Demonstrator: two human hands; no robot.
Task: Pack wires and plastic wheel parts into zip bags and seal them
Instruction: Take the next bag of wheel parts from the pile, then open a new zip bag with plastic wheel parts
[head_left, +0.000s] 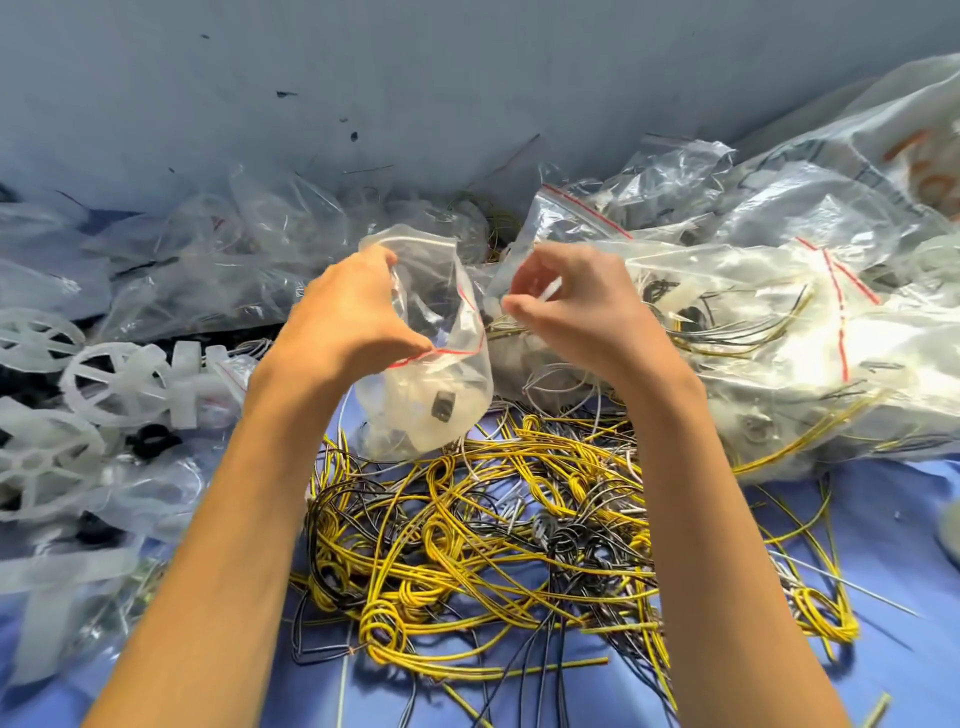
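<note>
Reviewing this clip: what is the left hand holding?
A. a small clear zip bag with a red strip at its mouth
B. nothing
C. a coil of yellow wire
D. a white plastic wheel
A: the left hand grips the small clear zip bag near its red-striped mouth, raised above the wires on the blue cloth.

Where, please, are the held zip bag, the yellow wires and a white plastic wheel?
zip bag (465, 376): head view, on its clear body below the red seal.
yellow wires (441, 525): head view, middle of the tangle.
plastic wheel (115, 383): head view, on its hub.
</note>
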